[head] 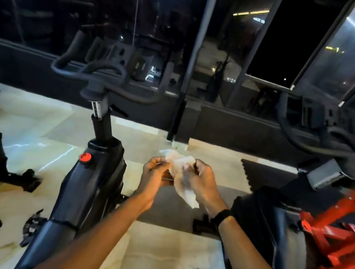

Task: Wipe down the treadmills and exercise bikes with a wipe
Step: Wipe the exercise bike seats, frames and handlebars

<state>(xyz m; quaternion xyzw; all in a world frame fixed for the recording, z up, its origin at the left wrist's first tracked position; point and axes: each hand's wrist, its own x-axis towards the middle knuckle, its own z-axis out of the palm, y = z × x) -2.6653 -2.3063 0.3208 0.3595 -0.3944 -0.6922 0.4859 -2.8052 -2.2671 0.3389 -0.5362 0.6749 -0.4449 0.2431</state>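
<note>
Both hands pinch the crumpled white paper wipe [181, 174] between the bikes: left hand [155, 173] at its nine o'clock edge, right hand [200, 178] at three. Better to fold a clean face outward before wiping the black exercise bike [88, 182] at nine o'clock.

Two exercise bikes stand on the pale floor: the left bike [88, 182] and the right bike [272, 221], each with one set of handlebars. One red knob [85, 157] shows on the left bike. Two hands, the left hand [156, 173] and the right hand [201, 180], hold one white wipe [182, 176]. One orange-red frame [337, 234] stands at the floor's right edge.
</note>
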